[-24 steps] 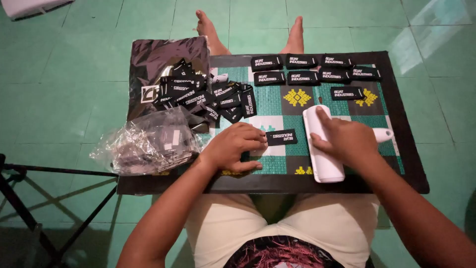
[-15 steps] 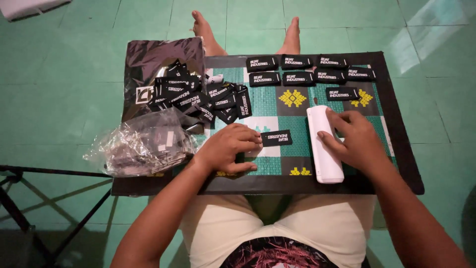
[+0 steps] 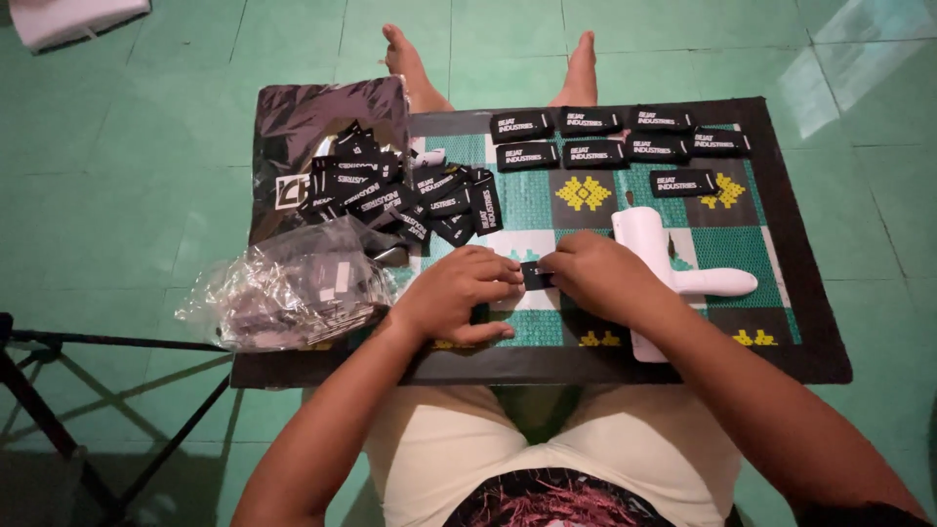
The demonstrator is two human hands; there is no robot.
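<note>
On the lap board [image 3: 800, 361], both hands meet over one small black label [image 3: 536, 275].

Left hand [image 3: 457, 293] and right hand [image 3: 597, 278] pinch its opposite ends, fingers closed on it, seemingly to hold the stiff woven piece flat. A smooth white handheld tool [image 3: 656, 256] lies beside the right wrist; finished labels [image 3: 615, 148] sit in rows, loose ones heaped [image 3: 410, 195] by crinkled plastic bags [image 3: 288, 288].

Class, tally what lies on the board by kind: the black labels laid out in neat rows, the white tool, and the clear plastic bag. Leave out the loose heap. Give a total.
Black labels in rows: 9
White tool: 1
Clear plastic bag: 1
Total: 11
</note>
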